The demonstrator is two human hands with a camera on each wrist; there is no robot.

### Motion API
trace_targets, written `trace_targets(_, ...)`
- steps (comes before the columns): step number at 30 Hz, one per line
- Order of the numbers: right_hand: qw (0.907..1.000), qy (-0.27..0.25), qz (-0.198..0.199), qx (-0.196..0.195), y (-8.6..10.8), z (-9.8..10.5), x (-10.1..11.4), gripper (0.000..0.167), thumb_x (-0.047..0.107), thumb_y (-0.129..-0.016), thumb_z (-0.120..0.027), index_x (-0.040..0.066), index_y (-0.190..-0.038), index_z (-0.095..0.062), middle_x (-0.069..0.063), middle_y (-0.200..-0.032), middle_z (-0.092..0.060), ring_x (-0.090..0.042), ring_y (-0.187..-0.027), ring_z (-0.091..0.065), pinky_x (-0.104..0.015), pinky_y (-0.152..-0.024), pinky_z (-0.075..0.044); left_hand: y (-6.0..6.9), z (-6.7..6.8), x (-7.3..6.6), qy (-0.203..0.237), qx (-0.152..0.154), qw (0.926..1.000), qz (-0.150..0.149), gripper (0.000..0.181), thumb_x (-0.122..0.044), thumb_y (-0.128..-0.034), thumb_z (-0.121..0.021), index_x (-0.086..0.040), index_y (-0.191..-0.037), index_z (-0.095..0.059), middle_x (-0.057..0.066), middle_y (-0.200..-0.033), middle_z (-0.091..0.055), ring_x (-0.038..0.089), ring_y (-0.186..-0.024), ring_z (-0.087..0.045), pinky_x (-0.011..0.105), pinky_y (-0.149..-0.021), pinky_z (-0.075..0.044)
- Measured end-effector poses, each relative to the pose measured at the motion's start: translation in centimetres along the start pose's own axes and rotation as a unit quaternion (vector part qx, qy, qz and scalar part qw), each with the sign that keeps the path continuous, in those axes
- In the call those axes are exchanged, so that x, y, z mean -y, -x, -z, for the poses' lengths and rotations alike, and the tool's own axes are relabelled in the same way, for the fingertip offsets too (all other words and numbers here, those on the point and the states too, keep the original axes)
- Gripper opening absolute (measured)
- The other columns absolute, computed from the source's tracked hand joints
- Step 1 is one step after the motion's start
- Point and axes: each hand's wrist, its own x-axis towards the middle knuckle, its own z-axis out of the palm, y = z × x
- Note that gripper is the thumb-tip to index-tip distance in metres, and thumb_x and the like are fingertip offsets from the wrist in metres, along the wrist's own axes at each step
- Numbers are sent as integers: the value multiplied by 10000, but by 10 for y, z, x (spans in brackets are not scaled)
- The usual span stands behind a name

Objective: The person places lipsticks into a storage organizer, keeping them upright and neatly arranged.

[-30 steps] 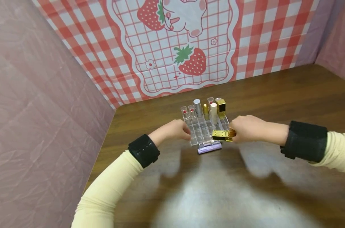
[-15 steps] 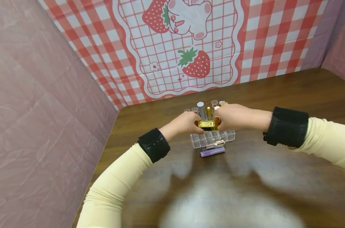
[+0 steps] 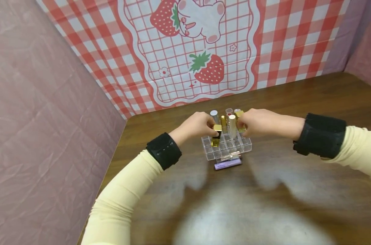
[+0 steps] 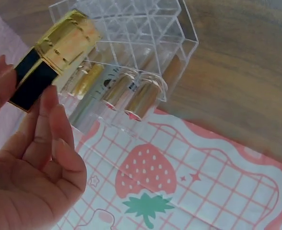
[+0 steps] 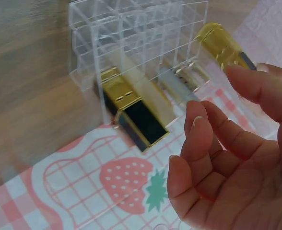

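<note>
My left hand (image 3: 200, 124) pinches a black-and-gold lipstick (image 3: 216, 136) between thumb and fingertips, over the left part of a clear compartment lipstick holder (image 3: 246, 148). In the left wrist view that lipstick (image 4: 54, 57) is tilted beside the holder's slots. My right hand (image 3: 260, 122) holds nothing; its fingers are loosely bent, as the right wrist view shows. Near it a second black-and-gold lipstick (image 5: 136, 112) stands in an end slot of the holder. A cream tube (image 3: 232, 126), a slim gold tube (image 3: 223, 122) and a silver tube (image 3: 214, 116) stand in other slots.
A purple tube (image 3: 227, 164) lies on the brown table (image 3: 179, 190) before the holder, with a rose-gold tube (image 3: 231, 156) lying close to the holder's front edge. A red checked strawberry cloth (image 3: 210, 69) hangs behind; a pink cloth (image 3: 44, 129) covers the left side.
The lipstick has gone from my right hand, through both hands, to my left hand alone, and now points downward. My right hand has let go and drawn away to the right.
</note>
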Motion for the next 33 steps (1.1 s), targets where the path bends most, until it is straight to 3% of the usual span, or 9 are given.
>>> trace_targets(6, 9998, -190, -108, 6, 9, -2, -12, 246, 70, -709, -646, -11, -941, -654, -43, -807, -634, -150, -706, -544, -379, -656, -474, -12, -3, -1, -83, -183, 9997, 134, 274, -261, -830, -661, -137, -632, -517, -28, -595, -401, 92, -548, -351, 211, -534, -278)
trace_targets(10, 9997, -192, -118, -28, 12, -3, -16, 274, 70, -702, -663, -16, -962, -654, -68, -840, -650, -174, -748, -581, -396, -668, -482, -23, -6, -3, -145, -476, 9981, 363, 371, -283, -829, -658, -158, -565, -429, -48, -546, -341, 77, -503, -321, 204, -491, -243)
trace_targets(18, 9993, -259, -280, 36, 15, -5, -21, 279, 91, -713, -694, -24, -963, -647, -78, -840, -649, -180, -753, -582, -396, -671, -482, -33, -14, -11, 90, -1024, 9903, 935, 276, -300, -819, -675, -126, -622, -589, -62, -545, -435, 77, -490, -375, 214, -459, -278)
trace_targets(25, 9995, -204, -250, 12, 16, -7, -25, 248, 78, -703, -689, -19, -928, -650, -54, -801, -638, -176, -730, -575, -390, -649, -477, -33, -21, -15, 174, -1264, 9874, 936, 368, -294, -840, -654, -140, -559, -472, -39, -517, -376, 89, -465, -335, 219, -451, -247)
trace_targets(33, 9992, -264, -267, 161, 16, -8, -27, 253, 74, -714, -692, -26, -942, -643, -60, -797, -626, -178, -721, -558, -381, -637, -468, -34, -30, -16, 223, -1393, 9855, 946, 292, -291, -845, -651, -137, -640, -510, -37, -570, -443, 92, -517, -402, 218, -478, -293)
